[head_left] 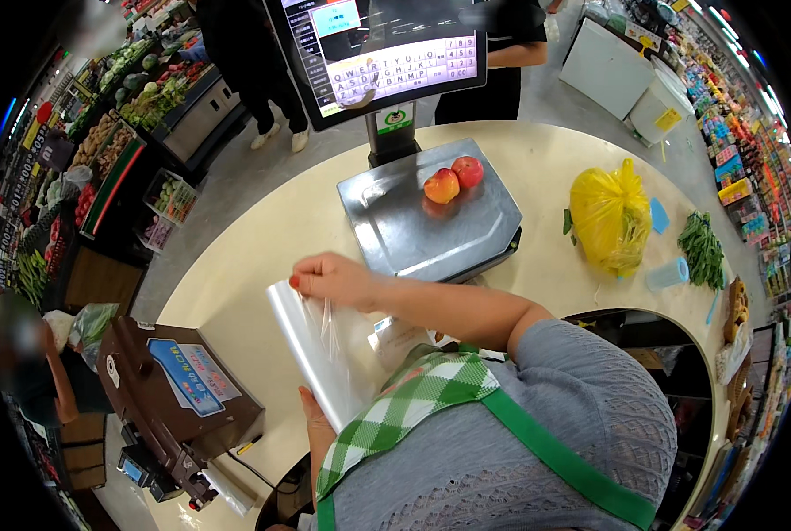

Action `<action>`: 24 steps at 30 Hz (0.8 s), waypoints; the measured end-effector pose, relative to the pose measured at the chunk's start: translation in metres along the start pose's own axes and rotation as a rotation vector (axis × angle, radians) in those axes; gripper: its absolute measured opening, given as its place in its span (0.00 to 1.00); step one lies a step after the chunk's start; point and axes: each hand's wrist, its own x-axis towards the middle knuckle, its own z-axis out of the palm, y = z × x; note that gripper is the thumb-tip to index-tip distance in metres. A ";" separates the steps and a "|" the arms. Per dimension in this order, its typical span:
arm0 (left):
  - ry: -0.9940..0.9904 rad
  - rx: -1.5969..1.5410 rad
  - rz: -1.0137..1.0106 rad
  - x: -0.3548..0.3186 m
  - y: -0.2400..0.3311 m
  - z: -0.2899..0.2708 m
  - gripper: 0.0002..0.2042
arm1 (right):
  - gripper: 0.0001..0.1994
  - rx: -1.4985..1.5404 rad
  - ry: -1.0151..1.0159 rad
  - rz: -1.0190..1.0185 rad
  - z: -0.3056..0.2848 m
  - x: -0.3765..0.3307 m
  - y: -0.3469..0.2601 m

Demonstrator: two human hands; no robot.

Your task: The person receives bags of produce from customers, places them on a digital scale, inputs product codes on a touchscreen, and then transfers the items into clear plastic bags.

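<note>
Hands (332, 280) hold a clear plastic roll (310, 354), the left less certainly

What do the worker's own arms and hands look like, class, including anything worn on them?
The right arm has a short grey knitted sleeve with an openwork pattern; the forearm is bare. The right hand is gloveless, with a red-coloured nail showing. The left hand, partly visible, shows no glove; its sleeve cannot be seen.

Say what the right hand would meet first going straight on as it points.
Probably the far end of the roll, just by the right hand; depth is unclear. If it passes above, the way over the counter looks free.
</note>
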 end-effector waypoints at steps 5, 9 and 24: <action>-0.064 0.101 0.026 0.009 0.015 -0.001 0.43 | 0.13 0.130 -0.127 -0.278 -0.028 -0.030 -0.088; -0.007 0.154 0.060 0.013 0.011 -0.006 0.42 | 0.12 -0.316 -0.035 -0.100 -0.033 -0.025 -0.057; 0.763 1.597 0.743 0.046 0.132 -0.058 0.42 | 0.09 -0.294 0.419 -0.133 -0.130 -0.135 -0.070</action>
